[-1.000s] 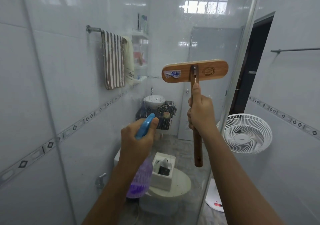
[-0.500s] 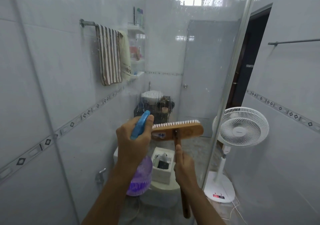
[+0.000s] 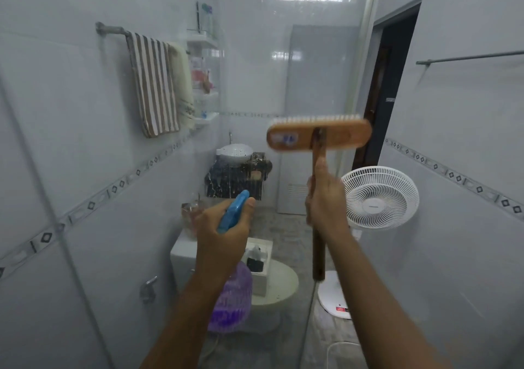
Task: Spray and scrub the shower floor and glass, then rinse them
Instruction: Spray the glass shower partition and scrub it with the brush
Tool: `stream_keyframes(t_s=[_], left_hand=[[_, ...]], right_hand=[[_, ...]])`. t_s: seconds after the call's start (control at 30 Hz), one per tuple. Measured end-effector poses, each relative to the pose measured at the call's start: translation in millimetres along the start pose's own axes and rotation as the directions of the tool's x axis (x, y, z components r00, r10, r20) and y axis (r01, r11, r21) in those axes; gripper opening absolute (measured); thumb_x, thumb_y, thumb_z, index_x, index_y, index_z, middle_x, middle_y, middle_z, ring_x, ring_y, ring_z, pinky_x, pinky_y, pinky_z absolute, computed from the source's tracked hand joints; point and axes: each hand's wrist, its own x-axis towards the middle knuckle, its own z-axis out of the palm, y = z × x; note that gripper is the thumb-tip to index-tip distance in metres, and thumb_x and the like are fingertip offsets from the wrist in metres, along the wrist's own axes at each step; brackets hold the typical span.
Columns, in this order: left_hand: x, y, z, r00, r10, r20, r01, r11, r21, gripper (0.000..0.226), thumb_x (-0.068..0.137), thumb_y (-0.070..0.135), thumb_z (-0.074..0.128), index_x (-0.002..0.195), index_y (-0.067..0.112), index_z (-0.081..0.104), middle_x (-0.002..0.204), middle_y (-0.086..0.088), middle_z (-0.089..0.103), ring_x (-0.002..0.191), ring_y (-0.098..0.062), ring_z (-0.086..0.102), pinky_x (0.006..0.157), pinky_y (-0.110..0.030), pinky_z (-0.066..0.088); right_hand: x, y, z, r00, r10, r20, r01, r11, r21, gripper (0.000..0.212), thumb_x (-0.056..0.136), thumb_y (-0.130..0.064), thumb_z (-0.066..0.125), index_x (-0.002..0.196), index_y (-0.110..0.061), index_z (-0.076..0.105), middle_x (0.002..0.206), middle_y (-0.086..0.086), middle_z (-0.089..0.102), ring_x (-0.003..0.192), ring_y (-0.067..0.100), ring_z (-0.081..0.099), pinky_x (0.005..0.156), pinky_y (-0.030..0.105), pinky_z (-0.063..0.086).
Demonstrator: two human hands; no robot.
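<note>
Two hands are at work, each closed round a tool. The right hand [image 3: 326, 201] grips the brush [image 3: 319, 136] by its dark wooden handle, fingers curled round the shaft and thumb laid up along it. The handle stands nearly upright, and its lower end sticks out well below the wrist. Just above the thumb the brush head lies crosswise, its flat wooden back toward the camera and white bristles showing along its top edge. The head is blurred, and whether the bristles touch the glass [image 3: 249, 56] cannot be told.

The left hand [image 3: 224, 235], lower and to the left, holds the spray bottle [image 3: 231, 303] at its neck. The blue trigger head pokes up between thumb and fingers, aimed forward at the glass, and the purple body hangs below the hand. The two hands are apart, the brush head higher than the sprayer.

Seen through the glass, a toilet [image 3: 279, 283] sits below the hands and a white basin [image 3: 235, 153] stands farther back. A striped towel [image 3: 154, 85] hangs on a rail on the left wall. A white fan [image 3: 380, 198] stands to the right of the brush handle.
</note>
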Motion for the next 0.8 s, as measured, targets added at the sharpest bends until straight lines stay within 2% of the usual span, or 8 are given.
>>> stream_keyframes(t_s=[0.13,0.2,0.33,0.4,0.5,0.63,0.73,0.8], left_hand=[[-4.1,6.2,13.6,0.999,-0.025,0.042,0.027,0.999,-0.045,0.022,0.09,0.029,0.065,0.086,0.008,0.069,0.067,0.003,0.066,0.061,-0.013,0.065,0.05,-0.013,0.051],[-4.3,9.7,19.0,0.999,-0.02,0.043,0.023,0.998,-0.052,0.021,0.089,0.032,0.064,0.089,0.011,0.068,0.069,0.009,0.066,0.061,-0.009,0.067,0.051,-0.013,0.052],[-2.0,9.6,28.1,0.999,-0.025,0.047,0.028,0.999,-0.042,0.015,0.091,0.029,0.065,0.087,0.015,0.068,0.067,-0.003,0.067,0.058,-0.021,0.064,0.05,-0.029,0.057],[-1.8,10.0,31.8,0.998,-0.039,0.044,0.04,0.999,-0.037,0.009,0.092,0.026,0.067,0.085,0.019,0.067,0.068,-0.007,0.067,0.059,-0.024,0.064,0.051,-0.032,0.057],[-3.5,13.3,36.0,0.996,-0.086,0.038,0.087,0.996,-0.032,0.008,0.093,0.026,0.067,0.085,0.024,0.066,0.07,-0.007,0.067,0.063,-0.022,0.065,0.053,-0.028,0.057],[-4.3,11.3,31.2,0.991,-0.126,0.053,0.128,0.991,-0.039,0.018,0.095,0.025,0.064,0.087,0.01,0.07,0.071,-0.005,0.069,0.064,-0.021,0.067,0.053,-0.024,0.057],[-5.0,9.7,27.8,0.992,-0.115,0.054,0.116,0.993,-0.024,0.019,0.096,0.023,0.063,0.09,0.007,0.069,0.073,-0.002,0.069,0.063,-0.009,0.068,0.051,-0.013,0.052],[-5.6,10.1,28.1,0.993,-0.098,0.06,0.099,0.995,-0.009,0.019,0.096,0.023,0.063,0.092,0.005,0.069,0.074,-0.002,0.069,0.062,-0.004,0.067,0.051,-0.01,0.049]], right_hand=[[-81.7,106.6,4.2,0.984,0.178,0.012,-0.178,0.984,-0.017,0.058,0.092,-0.066,0.035,0.066,-0.017,0.053,0.051,-0.005,0.047,0.046,0.009,0.045,0.048,0.027,0.036],[-93.1,122.0,3.3,0.976,0.214,0.028,-0.213,0.976,-0.034,0.057,0.093,-0.065,0.036,0.066,-0.018,0.055,0.052,-0.005,0.051,0.048,0.005,0.049,0.05,0.027,0.037],[-47.4,60.6,-8.6,0.99,0.135,0.041,-0.135,0.991,-0.001,0.055,0.097,-0.061,0.035,0.066,-0.017,0.049,0.05,-0.006,0.042,0.044,0.009,0.04,0.042,0.023,0.033],[-17.7,23.3,-13.9,0.996,0.082,0.043,-0.083,0.996,0.038,0.052,0.1,-0.056,0.035,0.068,-0.017,0.047,0.051,-0.004,0.037,0.041,0.01,0.035,0.039,0.021,0.029],[-0.6,10.9,-12.6,0.998,0.045,0.047,-0.048,0.996,0.073,0.052,0.099,-0.058,0.036,0.067,-0.018,0.045,0.051,-0.003,0.036,0.041,0.011,0.034,0.039,0.021,0.029],[-50.7,81.4,-1.0,0.996,0.092,0.021,-0.092,0.996,0.006,0.058,0.094,-0.07,0.035,0.067,-0.02,0.05,0.053,-0.005,0.042,0.047,0.012,0.042,0.046,0.028,0.034],[-94.6,118.1,0.8,0.98,0.194,0.044,-0.194,0.981,-0.009,0.055,0.095,-0.063,0.034,0.068,-0.019,0.055,0.051,-0.009,0.053,0.047,0.001,0.05,0.048,0.021,0.039],[-97.0,115.3,-0.2,0.974,0.221,0.043,-0.22,0.975,-0.015,0.05,0.092,-0.057,0.035,0.067,-0.019,0.056,0.05,-0.012,0.055,0.047,0.001,0.051,0.048,0.016,0.039]])
